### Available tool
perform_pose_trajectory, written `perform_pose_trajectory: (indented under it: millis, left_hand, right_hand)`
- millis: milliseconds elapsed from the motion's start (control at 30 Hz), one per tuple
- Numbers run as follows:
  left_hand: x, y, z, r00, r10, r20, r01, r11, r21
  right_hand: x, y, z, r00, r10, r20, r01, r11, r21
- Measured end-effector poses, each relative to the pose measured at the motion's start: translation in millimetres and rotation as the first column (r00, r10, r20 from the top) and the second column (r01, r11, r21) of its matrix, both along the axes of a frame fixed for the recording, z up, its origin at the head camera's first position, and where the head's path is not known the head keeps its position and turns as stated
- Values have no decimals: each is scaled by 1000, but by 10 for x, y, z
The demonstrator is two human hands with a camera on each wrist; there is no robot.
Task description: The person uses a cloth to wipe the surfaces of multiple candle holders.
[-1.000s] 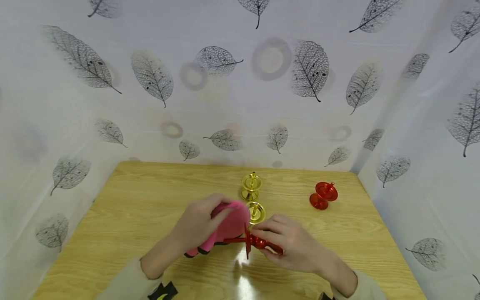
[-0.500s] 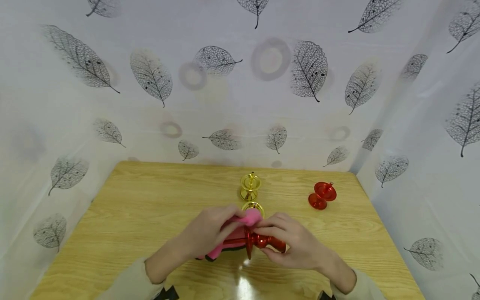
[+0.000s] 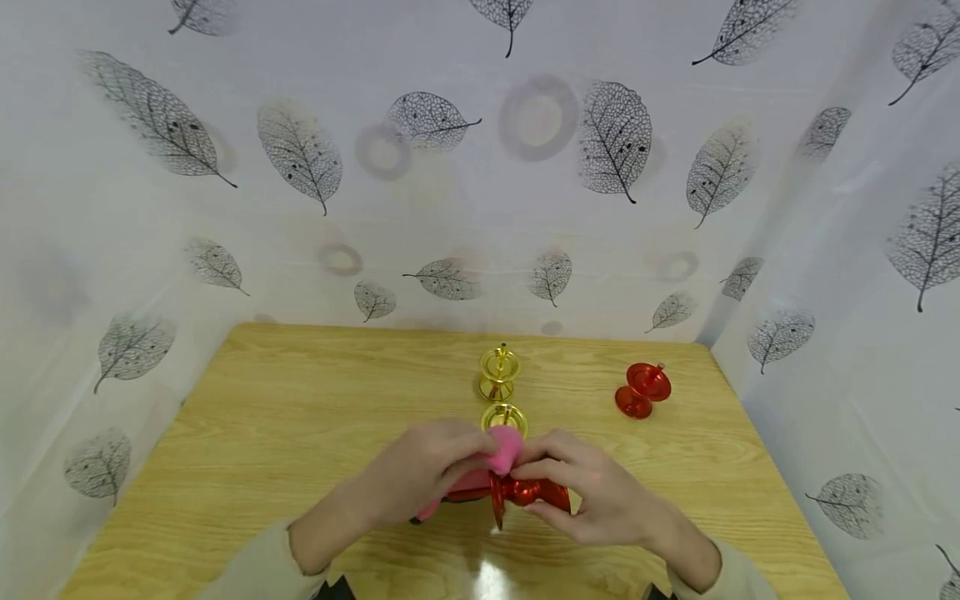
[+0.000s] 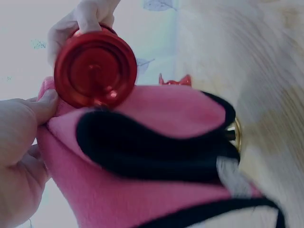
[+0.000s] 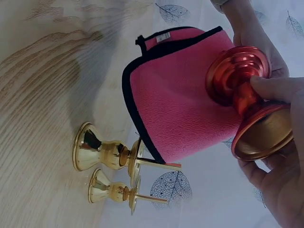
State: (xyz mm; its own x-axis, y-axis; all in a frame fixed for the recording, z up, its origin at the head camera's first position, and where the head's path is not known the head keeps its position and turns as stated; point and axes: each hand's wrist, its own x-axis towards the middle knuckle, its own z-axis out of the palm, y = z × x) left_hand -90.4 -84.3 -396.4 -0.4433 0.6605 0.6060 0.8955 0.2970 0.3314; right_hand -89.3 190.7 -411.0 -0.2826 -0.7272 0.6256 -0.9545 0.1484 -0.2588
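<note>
- Red candlestick (image 3: pixel 525 492) held sideways just above the counter (image 3: pixel 300 433), near its front edge, between both hands; also seen at (image 5: pixel 247 99) and, base-on, at (image 4: pixel 95 69)
- Right hand (image 3: pixel 592 492): grip closed round the candlestick stem near the base, fingers curled
- Left hand (image 3: pixel 420 475): grip pinching a pink cloth (image 3: pixel 498 454) with black edging (image 5: pixel 185 109), pressed against the candlestick's upper part
- Two gold candlesticks (image 3: pixel 500 373) (image 3: pixel 504 418) stand upright just behind the hands, one behind the other
- Second red candlestick (image 3: pixel 642 390) stands well apart, toward the far right of the counter
- Leaf-print sheet (image 3: pixel 615 137) walls in the counter on three sides
</note>
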Motion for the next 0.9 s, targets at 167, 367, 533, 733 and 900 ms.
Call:
perform_pose_trajectory:
  millis: [167, 367, 533, 733, 900]
  left_hand:
    - [24, 9, 17, 998, -35, -47, 34, 999, -15]
    - [70, 6, -27, 1000, -6, 8, 6, 1000, -19]
    - [112, 26, -48, 996, 19, -87, -24, 999, -47]
    - [152, 42, -34, 970, 55, -238, -71, 996, -61]
    - [209, -13, 21, 989, 75, -129, -86, 992, -88]
  right_hand:
    - [1, -9, 4, 995, -101, 7, 100, 992, 83]
    - [3, -36, -14, 981, -181, 76, 172, 979, 113]
    - [16, -63, -38, 949, -258, 181, 239, 963, 122]
    - [15, -94, -44, 952, -264, 157, 254, 964, 78]
    - [9, -121, -1, 989, -147, -25, 148, 987, 55]
